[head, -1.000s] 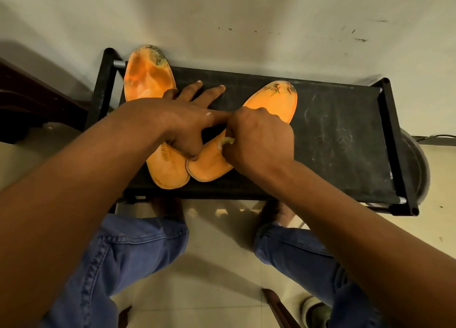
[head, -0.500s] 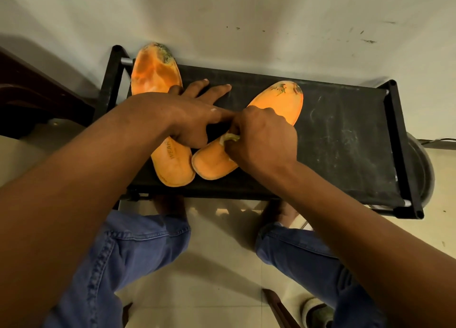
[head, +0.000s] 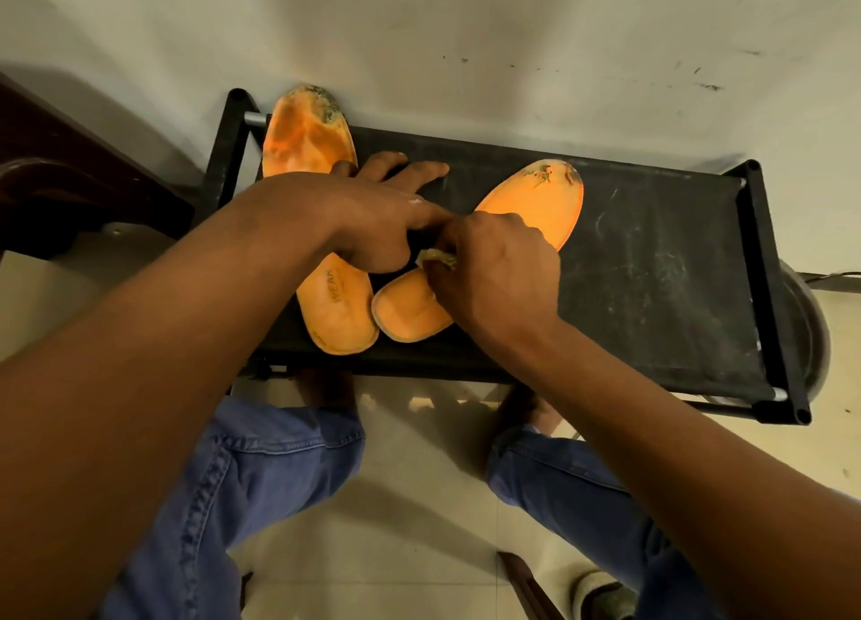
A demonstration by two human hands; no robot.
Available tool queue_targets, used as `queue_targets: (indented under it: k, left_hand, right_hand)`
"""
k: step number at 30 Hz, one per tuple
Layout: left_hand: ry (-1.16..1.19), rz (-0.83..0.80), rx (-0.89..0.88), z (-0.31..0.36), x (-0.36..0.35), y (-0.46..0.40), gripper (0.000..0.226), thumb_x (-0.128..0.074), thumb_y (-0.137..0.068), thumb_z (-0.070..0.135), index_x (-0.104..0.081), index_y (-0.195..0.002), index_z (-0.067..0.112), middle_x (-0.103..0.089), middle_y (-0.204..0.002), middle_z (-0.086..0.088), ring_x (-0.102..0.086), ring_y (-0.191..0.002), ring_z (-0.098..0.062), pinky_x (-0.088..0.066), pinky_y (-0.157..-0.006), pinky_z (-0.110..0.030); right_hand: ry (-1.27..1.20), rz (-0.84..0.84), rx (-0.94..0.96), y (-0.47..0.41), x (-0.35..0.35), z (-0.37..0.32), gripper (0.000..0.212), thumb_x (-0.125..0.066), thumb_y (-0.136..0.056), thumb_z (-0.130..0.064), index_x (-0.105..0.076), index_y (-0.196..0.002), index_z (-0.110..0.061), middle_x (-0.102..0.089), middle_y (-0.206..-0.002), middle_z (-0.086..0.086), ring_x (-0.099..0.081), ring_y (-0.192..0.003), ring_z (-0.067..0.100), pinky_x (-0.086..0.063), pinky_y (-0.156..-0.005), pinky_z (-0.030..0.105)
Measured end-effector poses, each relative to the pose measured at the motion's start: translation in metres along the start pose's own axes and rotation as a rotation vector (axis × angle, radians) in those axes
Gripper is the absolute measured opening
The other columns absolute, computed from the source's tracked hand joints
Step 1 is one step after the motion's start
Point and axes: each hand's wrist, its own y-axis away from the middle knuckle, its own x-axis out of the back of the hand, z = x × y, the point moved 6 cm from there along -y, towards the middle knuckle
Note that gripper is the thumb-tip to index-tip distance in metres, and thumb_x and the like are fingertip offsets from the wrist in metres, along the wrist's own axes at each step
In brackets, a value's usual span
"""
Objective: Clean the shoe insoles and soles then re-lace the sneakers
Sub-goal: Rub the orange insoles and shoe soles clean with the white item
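Observation:
Two orange insoles lie on a black fabric rack shelf (head: 661, 293). The left insole (head: 305, 139) runs along the shelf's left end, dirt at its toe. The right insole (head: 540, 204) lies slanted, its heel touching the left one's heel. My left hand (head: 368, 218) presses down with straight fingers across both insoles and the shelf. My right hand (head: 498, 274) grips a small dirty yellowish cloth (head: 435, 258) against the right insole's middle. Most of the cloth is hidden in the fist.
The rack stands against a scuffed white wall (head: 512, 36). A dark piece of furniture (head: 60, 190) sits at the left. A round dark object (head: 810, 335) shows behind the rack's right end. My jeans-clad knees and a shoe (head: 605, 596) are below on the tiled floor.
The view has shifted slightly. My right hand with the cloth has moved a little along the right insole. My left hand stays pressing in the same place.

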Motion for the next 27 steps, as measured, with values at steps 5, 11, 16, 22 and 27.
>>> queue_targets:
  k: [5,11,16,22,27]
  left_hand:
    - [0.022,-0.002,-0.011,0.000,0.000,0.001,0.086,-0.056,-0.094,0.010,-0.018,-0.145,0.068,0.021,-0.165,0.019,0.021,-0.153,-0.022,0.002,-0.122,-0.060]
    - [0.010,-0.005,-0.003,0.000,-0.001,0.000,0.076,-0.055,-0.095,0.013,-0.027,-0.150,0.058,0.022,-0.165,0.018,0.021,-0.153,-0.022,0.002,-0.122,-0.061]
    - [0.007,-0.008,0.001,0.000,0.000,0.000,0.077,-0.051,-0.095,0.010,-0.026,-0.149,0.059,0.022,-0.165,0.017,0.021,-0.153,-0.022,0.002,-0.122,-0.060]
    - [0.021,-0.011,-0.005,0.000,-0.001,-0.002,0.088,-0.056,-0.094,0.008,-0.018,-0.144,0.070,0.021,-0.165,0.020,0.021,-0.153,-0.021,0.003,-0.122,-0.061]
    - [0.037,0.003,-0.002,-0.001,0.000,-0.004,0.079,-0.053,-0.097,0.010,-0.022,-0.149,0.062,0.020,-0.165,0.021,0.019,-0.154,-0.019,0.002,-0.122,-0.061]
  right_hand:
    - [-0.212,-0.052,0.125,0.011,-0.013,-0.027,0.024,-0.073,-0.085,-0.035,-0.076,-0.097,-0.015,-0.073,-0.098,0.006,-0.067,-0.084,0.028,-0.056,-0.066,0.043]
    - [0.008,-0.021,0.068,0.002,0.002,-0.012,0.019,-0.068,-0.092,-0.035,-0.073,-0.105,-0.022,-0.070,-0.099,0.004,-0.065,-0.082,0.026,-0.056,-0.064,0.038]
    - [-0.107,-0.117,0.052,-0.004,-0.001,-0.002,0.019,-0.072,-0.089,-0.032,-0.075,-0.099,-0.016,-0.071,-0.095,0.005,-0.065,-0.080,0.024,-0.058,-0.066,0.041]
    - [-0.325,-0.288,0.166,0.007,-0.025,-0.027,0.021,-0.081,-0.077,-0.035,-0.078,-0.088,-0.016,-0.072,-0.091,0.003,-0.064,-0.078,0.021,-0.056,-0.065,0.043]
    - [-0.296,-0.199,0.148,0.001,-0.015,-0.013,0.020,-0.081,-0.079,-0.037,-0.079,-0.090,-0.021,-0.072,-0.097,-0.001,-0.066,-0.078,0.018,-0.057,-0.065,0.040]
